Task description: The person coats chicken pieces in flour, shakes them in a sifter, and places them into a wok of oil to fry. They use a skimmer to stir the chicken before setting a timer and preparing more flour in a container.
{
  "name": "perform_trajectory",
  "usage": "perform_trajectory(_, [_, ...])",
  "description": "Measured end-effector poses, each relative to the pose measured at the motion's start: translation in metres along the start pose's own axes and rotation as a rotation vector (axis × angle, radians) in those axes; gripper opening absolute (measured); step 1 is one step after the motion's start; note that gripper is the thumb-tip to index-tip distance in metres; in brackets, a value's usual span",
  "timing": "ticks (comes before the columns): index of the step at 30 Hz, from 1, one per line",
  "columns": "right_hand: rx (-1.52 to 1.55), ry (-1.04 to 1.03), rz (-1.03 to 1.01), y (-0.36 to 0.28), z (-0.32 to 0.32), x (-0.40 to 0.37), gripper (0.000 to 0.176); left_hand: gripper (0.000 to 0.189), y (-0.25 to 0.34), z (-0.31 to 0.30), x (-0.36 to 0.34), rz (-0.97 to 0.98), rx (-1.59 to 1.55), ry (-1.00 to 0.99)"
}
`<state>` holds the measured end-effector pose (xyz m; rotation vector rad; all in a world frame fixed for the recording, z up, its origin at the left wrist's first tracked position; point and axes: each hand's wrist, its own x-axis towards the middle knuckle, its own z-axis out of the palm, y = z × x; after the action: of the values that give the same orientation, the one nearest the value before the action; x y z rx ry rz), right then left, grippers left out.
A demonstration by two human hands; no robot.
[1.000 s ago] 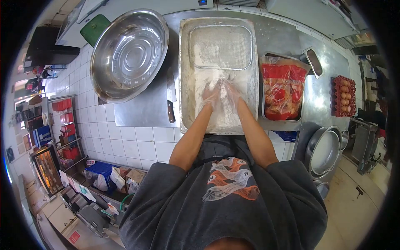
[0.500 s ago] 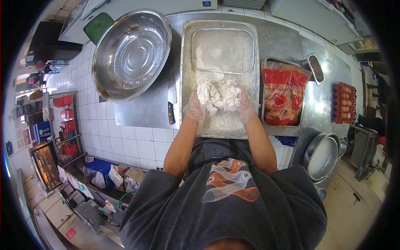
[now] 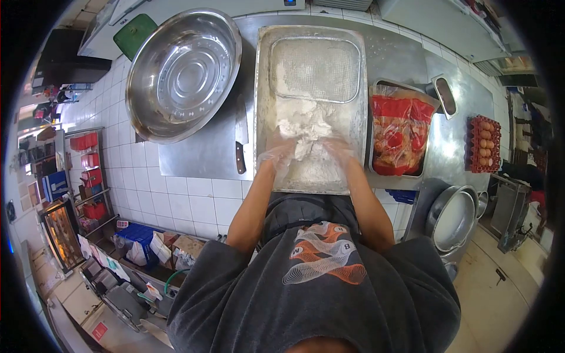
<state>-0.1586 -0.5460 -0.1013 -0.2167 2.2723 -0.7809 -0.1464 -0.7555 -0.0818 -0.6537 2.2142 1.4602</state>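
Note:
A long metal tray [image 3: 263, 76] dusted with white flour lies in front of me. Flour-coated pieces [image 3: 303, 130] sit heaped in its middle; what is under the coating cannot be made out. My left hand [image 3: 279, 151], in a clear plastic glove, is at the left side of the heap. On the heap's right side is my right hand [image 3: 336, 151], gloved the same way. Both hands are smeared by motion and their fingers are partly lost in the flour. At the tray's far end rests a rectangular wire-mesh basket [image 3: 318, 67], floury all over.
Left of the tray are a knife [image 3: 241, 156] and a large steel basin [image 3: 194, 76]. To the right stand a pan holding a red plastic bag of food [image 3: 399, 132], a small metal container [image 3: 446, 97], an egg tray [image 3: 484, 144] and a bowl of white contents [image 3: 453, 217].
The floury pieces cupped between my hands have dropped into a looser, spread heap. My hands have turned inward around it and are now blurred.

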Motion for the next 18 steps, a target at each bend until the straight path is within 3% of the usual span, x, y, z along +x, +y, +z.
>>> perform_trajectory(1, [-0.091,0.052,-0.042,0.0,0.001,-0.004,0.039,0.062,0.018,-0.001,-0.014,0.076,0.211,0.117])
perform_trajectory(2, [-0.184,0.108,-0.079,-0.001,0.003,-0.007,0.039,0.064,0.033,-0.003,-0.027,0.123,0.282,0.062])
perform_trajectory(4, [0.169,0.359,0.155,-0.04,-0.007,-0.016,0.041,0.068,0.058,-0.011,-0.039,0.231,0.424,-0.032])
perform_trajectory(5, [0.175,0.321,0.165,-0.05,-0.014,-0.016,0.047,0.066,0.035,-0.006,-0.031,0.381,0.354,-0.011])
perform_trajectory(7, [0.188,0.232,0.192,-0.061,-0.017,-0.02,0.063,0.063,0.04,-0.003,-0.029,0.363,0.473,-0.083])
perform_trajectory(10, [0.018,0.475,0.066,-0.065,-0.012,-0.028,0.042,0.059,0.058,-0.008,-0.034,0.462,0.54,-0.046])
perform_trajectory(14, [0.351,0.357,0.119,-0.067,-0.019,-0.037,0.042,0.052,0.038,0.004,-0.017,0.364,0.631,-0.049])
perform_trajectory(15, [0.222,0.337,0.171,-0.05,-0.002,-0.021,0.042,0.049,0.056,-0.002,-0.026,0.316,0.692,-0.147])
perform_trajectory(18, [0.205,0.506,0.09,-0.067,-0.015,-0.022,0.045,0.051,0.052,0.005,-0.015,0.484,0.576,-0.01])
